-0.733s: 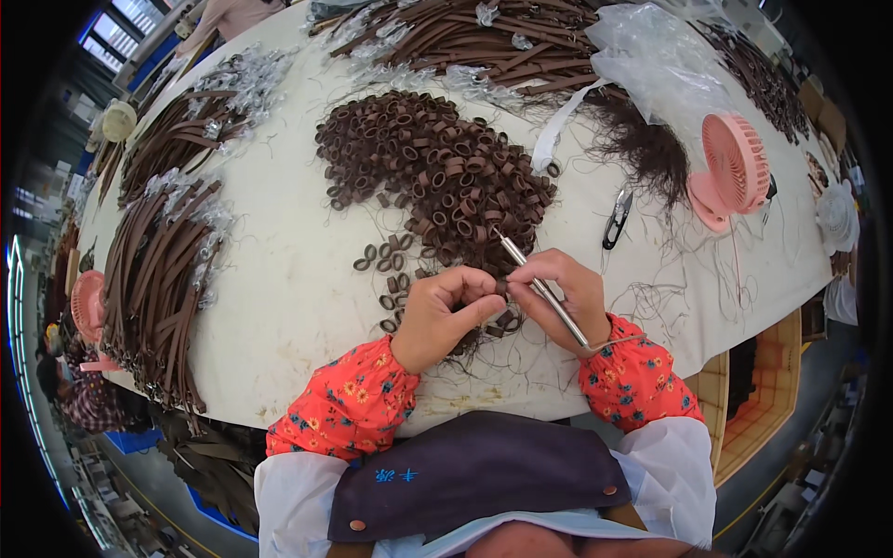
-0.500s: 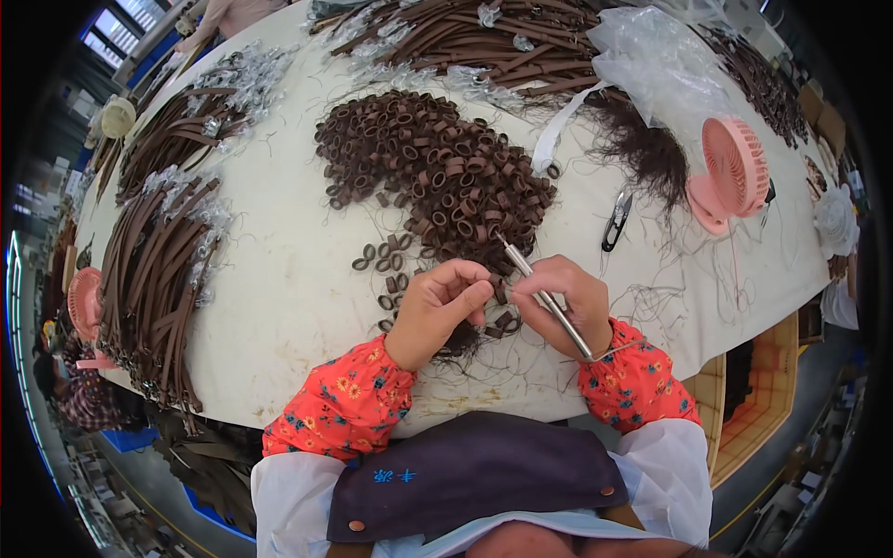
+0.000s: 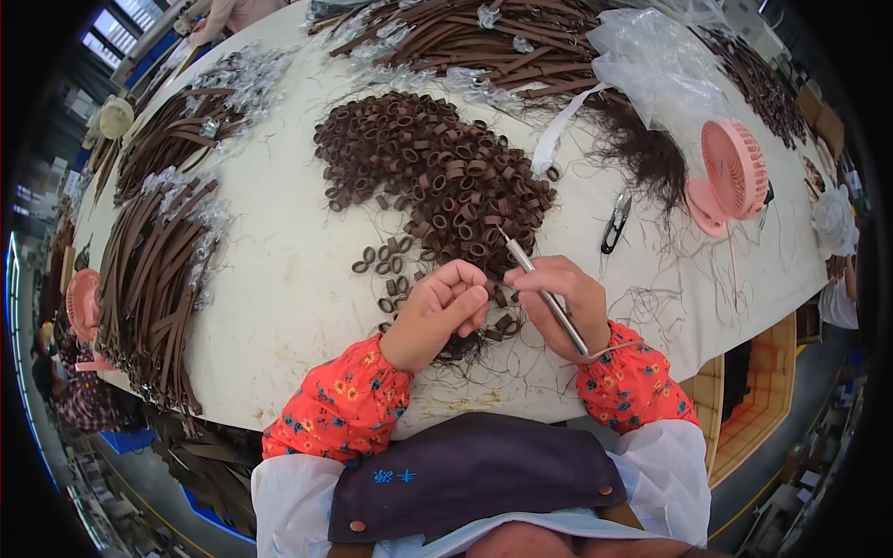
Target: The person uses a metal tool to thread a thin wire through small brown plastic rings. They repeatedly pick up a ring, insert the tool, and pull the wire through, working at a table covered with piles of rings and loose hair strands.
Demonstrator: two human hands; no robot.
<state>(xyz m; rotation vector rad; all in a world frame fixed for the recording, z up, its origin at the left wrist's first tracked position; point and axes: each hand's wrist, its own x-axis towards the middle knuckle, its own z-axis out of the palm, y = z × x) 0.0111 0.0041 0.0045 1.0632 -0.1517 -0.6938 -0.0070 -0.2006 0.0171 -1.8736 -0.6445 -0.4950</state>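
My right hand (image 3: pixel 569 302) is closed around a slim, pen-shaped metal tool (image 3: pixel 549 296). Its thin tip points away from me over the pile, and a thin cord or wire trails from its rear end near my sleeve. Just to the left, my left hand (image 3: pixel 439 316) is closed, thumb against curled fingers; whatever they pinch is hidden or too small to name. Beyond both hands lies a large heap of small brown strap loops (image 3: pixel 456 177), with several loose loops (image 3: pixel 383 259) beside it. More loops and dark thread ends lie below my hands.
Brown straps (image 3: pixel 153 288) with clear plastic wrapping lie at the left, and more straps (image 3: pixel 493 42) at the back. Black thread snips (image 3: pixel 616 223) lie to the right, near a pink fan (image 3: pixel 730 172). A clear plastic bag (image 3: pixel 656 60) and loose threads are on the pale table (image 3: pixel 270 307).
Both hands have shifted only slightly. The fingers of my left hand curl in a little more, and the metal tool's tip has moved marginally farther away.
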